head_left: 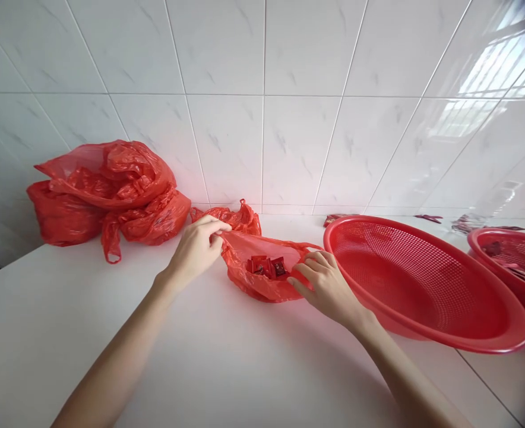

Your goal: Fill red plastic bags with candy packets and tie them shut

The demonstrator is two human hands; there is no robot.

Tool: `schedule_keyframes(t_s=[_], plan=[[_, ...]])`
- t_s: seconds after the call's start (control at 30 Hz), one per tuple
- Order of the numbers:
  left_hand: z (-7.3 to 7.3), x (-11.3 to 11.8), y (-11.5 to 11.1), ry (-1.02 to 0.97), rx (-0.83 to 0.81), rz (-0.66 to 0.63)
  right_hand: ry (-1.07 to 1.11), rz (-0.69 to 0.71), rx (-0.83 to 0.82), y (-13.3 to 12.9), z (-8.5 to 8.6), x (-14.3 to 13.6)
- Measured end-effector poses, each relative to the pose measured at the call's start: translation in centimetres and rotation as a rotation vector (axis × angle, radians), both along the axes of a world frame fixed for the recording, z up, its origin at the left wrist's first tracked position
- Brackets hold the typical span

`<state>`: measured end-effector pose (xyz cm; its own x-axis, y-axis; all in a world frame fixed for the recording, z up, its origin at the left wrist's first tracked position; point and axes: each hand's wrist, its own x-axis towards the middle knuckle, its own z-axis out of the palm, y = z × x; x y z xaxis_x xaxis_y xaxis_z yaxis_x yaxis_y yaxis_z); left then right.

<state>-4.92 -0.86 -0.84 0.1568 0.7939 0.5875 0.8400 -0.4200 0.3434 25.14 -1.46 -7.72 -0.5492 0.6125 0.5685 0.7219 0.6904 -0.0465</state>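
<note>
A thin red plastic bag [253, 288] rests on the white surface with its mouth spread wide. Inside it lie several small red and dark wrapped packets [268, 267]. My left hand [201, 245] pinches the bag's rim at the left. At the opposite side my right hand [325, 284] has its fingers curled on the rim, the thumb pointing in toward the packets. What lies under the right fingers is partly hidden.
A large red perforated basket [391, 309] stands close by my right hand, with a second red basket [507, 261] holding packets beyond it. Bulging red bags [111, 196] sit at the left; a crumpled red bag [240, 220] lies against the tiled wall [302, 148].
</note>
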Motion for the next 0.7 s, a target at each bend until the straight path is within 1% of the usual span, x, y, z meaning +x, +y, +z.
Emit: schedule_keyframes(t_s=[0.1, 0.23, 0.37, 0.47, 0.57, 0.63, 0.7], plan=[[0.5, -0.3, -0.2, -0.072, 0.073, 0.001, -0.104, -0.083, -0.018, -0.1, 0.8, 0.2], [0.8, 0.1, -0.5, -0.114, 0.061, -0.029, -0.209, -0.247, -0.081, 0.0, 1.3, -0.2], [0.9, 0.7, -0.9, -0.099, 0.031, -0.061, -0.189, -0.371, -0.127, 0.4, 1.2, -1.7], [1.0, 0.8, -1.1, -0.093, 0.027, -0.075, -0.145, -0.419, -0.237, 1.0, 1.2, -2.7], [1.1, 0.7, -1.3, -0.093, 0.008, -0.078, -0.035, -0.381, -0.408, 1.9, 1.4, -2.9], [1.1, 0.5, -1.3, -0.103, -0.001, -0.081, 0.057, -0.314, -0.494, 2.4, 1.9, -2.7], [1.0, 0.3, -1.3, -0.121, 0.001, -0.086, 0.211, -0.224, -0.559, 2.8, 2.9, -2.4]])
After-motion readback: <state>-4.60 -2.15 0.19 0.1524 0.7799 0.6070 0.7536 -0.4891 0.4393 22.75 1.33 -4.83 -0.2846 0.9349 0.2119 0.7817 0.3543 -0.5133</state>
